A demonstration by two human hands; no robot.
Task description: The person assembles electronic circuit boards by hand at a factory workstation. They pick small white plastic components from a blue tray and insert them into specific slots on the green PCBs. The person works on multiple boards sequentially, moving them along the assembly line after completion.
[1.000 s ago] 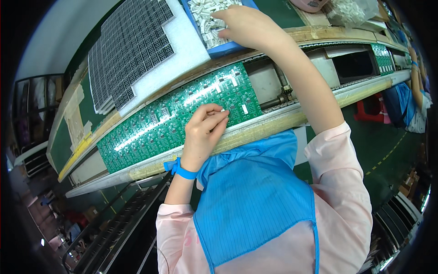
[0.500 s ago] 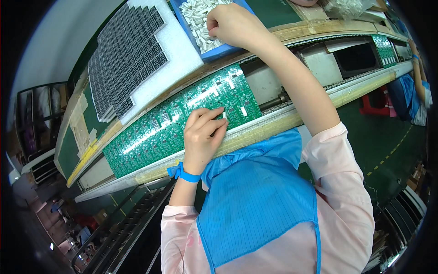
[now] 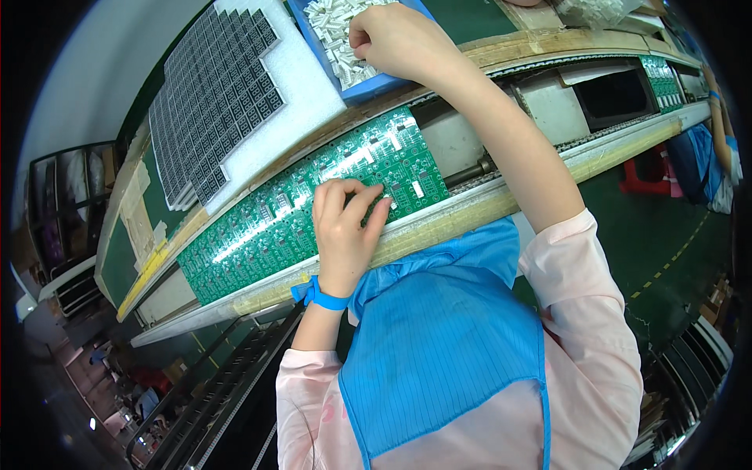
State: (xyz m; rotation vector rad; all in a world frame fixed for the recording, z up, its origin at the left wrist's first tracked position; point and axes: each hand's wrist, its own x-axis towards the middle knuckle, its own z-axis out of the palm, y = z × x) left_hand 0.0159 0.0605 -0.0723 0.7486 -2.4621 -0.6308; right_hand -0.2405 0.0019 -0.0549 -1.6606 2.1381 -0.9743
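Note:
My left hand (image 3: 342, 223) rests over a long green circuit board panel (image 3: 274, 207) with small parts on it. Its thumb and index finger are closed around a small white connector (image 3: 392, 204) at the board's surface, near the front edge. Beyond the board, my right hand (image 3: 395, 39) dips into a blue bin (image 3: 362, 92) full of loose white connectors (image 3: 337, 35). The fingers of that hand are curled together at the heap, and what is between them is hidden. A blue band (image 3: 321, 295) circles my left wrist.
The board lies on a conveyor with a front rail (image 3: 486, 202) and a wooden back ledge (image 3: 540, 48). Left of the bin, black display modules (image 3: 219, 102) lie on white foam (image 3: 294, 74). Farther right are another green board (image 3: 660, 82) and a person's arm (image 3: 716, 117).
My left hand has shifted slightly, and its middle finger has lifted. The white connector shows a little farther right and lower. My right hand has moved slightly left within the bin.

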